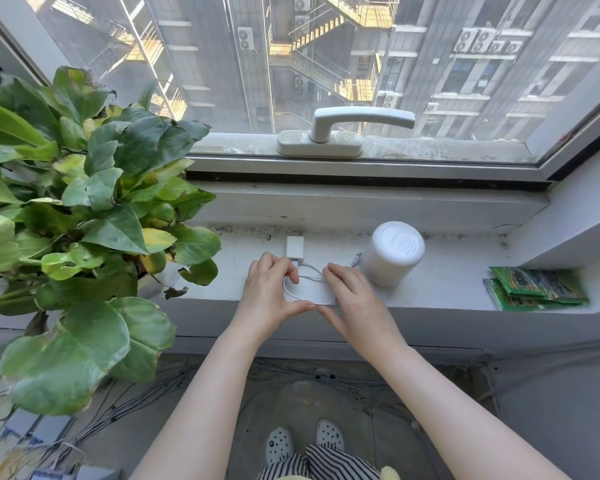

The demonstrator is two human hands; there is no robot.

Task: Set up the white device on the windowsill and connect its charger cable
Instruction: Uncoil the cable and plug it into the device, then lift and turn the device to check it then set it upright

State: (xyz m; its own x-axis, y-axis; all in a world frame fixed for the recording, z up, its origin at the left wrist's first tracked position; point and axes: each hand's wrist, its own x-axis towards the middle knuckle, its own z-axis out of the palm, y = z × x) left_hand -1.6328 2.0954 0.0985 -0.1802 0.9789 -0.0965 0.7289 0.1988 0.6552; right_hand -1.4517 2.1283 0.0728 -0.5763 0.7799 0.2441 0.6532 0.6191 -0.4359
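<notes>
A white cylindrical device [394, 256] stands upright on the white windowsill [447, 289], right of centre. A white charger block [294, 246] lies to its left. From the block a white cable [309, 275] runs in a loose coil toward the sill's front edge; its free plug end [356, 260] lies next to the device, apart from it. My left hand [269, 292] and my right hand [352, 296] both pinch the coiled cable from either side, thumbs meeting at the front of the coil.
A large leafy potted plant [84, 220] fills the left side, its leaves reaching over the sill. Green packets [534, 289] lie at the sill's right end. A white window handle [347, 128] sits above. Several cables cover the floor [153, 393] below.
</notes>
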